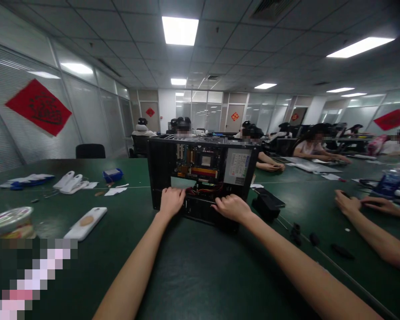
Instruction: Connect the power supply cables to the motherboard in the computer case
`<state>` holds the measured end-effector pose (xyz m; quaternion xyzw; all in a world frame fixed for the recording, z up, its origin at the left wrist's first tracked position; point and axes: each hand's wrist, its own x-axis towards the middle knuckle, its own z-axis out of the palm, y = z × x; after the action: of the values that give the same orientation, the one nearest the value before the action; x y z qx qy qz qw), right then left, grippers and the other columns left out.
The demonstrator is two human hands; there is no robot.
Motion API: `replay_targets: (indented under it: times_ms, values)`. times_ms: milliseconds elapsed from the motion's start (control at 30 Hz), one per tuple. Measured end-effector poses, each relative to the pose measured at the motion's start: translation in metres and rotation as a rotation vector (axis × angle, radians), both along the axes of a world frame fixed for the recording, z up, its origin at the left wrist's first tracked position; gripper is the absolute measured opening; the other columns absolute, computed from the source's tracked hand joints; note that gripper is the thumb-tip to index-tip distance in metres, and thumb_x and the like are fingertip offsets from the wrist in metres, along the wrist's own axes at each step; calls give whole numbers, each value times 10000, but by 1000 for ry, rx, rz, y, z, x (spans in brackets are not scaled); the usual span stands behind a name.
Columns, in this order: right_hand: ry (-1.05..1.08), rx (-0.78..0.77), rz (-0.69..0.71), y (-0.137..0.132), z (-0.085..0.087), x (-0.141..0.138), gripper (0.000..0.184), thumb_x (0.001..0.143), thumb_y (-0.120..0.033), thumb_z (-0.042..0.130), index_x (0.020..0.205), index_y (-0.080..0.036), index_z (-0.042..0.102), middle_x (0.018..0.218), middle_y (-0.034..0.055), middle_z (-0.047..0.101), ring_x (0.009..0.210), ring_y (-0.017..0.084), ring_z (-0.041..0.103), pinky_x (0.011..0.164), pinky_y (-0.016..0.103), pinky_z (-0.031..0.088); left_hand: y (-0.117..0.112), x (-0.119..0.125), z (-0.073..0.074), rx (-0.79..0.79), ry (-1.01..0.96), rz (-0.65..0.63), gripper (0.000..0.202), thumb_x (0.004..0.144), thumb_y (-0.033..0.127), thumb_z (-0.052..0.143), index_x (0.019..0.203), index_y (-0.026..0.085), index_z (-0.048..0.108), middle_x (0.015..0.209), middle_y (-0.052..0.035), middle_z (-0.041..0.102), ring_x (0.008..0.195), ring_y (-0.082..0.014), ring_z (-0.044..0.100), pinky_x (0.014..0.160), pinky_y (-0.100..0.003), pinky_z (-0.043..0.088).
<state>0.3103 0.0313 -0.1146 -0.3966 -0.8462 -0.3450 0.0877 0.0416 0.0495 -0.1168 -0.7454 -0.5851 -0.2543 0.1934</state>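
A black computer case [160, 180] is in front of me on the green table, its open side facing me. Inside it are a motherboard [195, 155] and, at the upper right, a power supply [238, 168] with a white label. Loose cables [206, 188] run below the board. My left hand [172, 202] is closed over the lower frame edge, left of the middle. Farther right, my right hand [232, 208] grips the same edge with curled fingers. The fingertips of both hands are partly hidden, and I cannot tell whether the case's bottom rests fully on the table.
On the left of the green table [200, 275] lie a white phone [86, 223], a lidded cup [11, 222], a blue box [113, 174] and white plastic pieces [71, 182]. A black box [266, 203] stands right of the case. Another person's hands [348, 204] are farther right.
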Motion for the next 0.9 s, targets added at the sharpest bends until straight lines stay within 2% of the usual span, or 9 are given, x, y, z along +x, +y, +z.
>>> replay_targets:
  times_ms: [133, 267, 400, 533, 900]
  values:
    - [61, -12, 4, 15, -6, 29, 470, 990, -459, 379, 817, -141, 680, 707, 128, 713, 601, 177, 617, 593, 310, 235, -27, 15, -11, 80, -17, -11, 403, 1011, 377, 344, 851, 183, 659, 889, -85, 698, 857, -237, 581, 774, -392, 314]
    - [116, -9, -9, 13, -16, 42, 456, 982, -472, 388, 834, -146, 671, 710, 105, 701, 614, 170, 585, 609, 317, 217, -50, 26, -17, 115, -49, -30, 339, 1002, 333, 367, 873, 189, 646, 897, -79, 682, 879, -230, 559, 791, -393, 308]
    - [243, 62, -89, -5, -24, 33, 391, 983, -438, 418, 840, -140, 627, 760, 95, 666, 701, 190, 559, 679, 326, 245, -60, 29, -15, 95, -90, -55, 339, 1001, 312, 356, 873, 189, 645, 891, -75, 679, 872, -225, 552, 805, -390, 319]
    - [351, 85, -178, -23, -24, 20, 343, 969, -445, 469, 856, -150, 600, 814, 89, 640, 759, 208, 532, 711, 333, 248, -64, 27, -12, 85, -102, -78, 314, 994, 293, 374, 887, 192, 651, 915, -67, 686, 875, -217, 558, 812, -385, 332]
    - [362, 53, -147, -42, -20, 20, 317, 973, -414, 475, 837, -153, 594, 808, 86, 627, 744, 208, 517, 700, 333, 245, -73, 26, -16, 105, -93, -59, 317, 985, 289, 392, 849, 189, 660, 869, -68, 684, 858, -215, 565, 782, -389, 322]
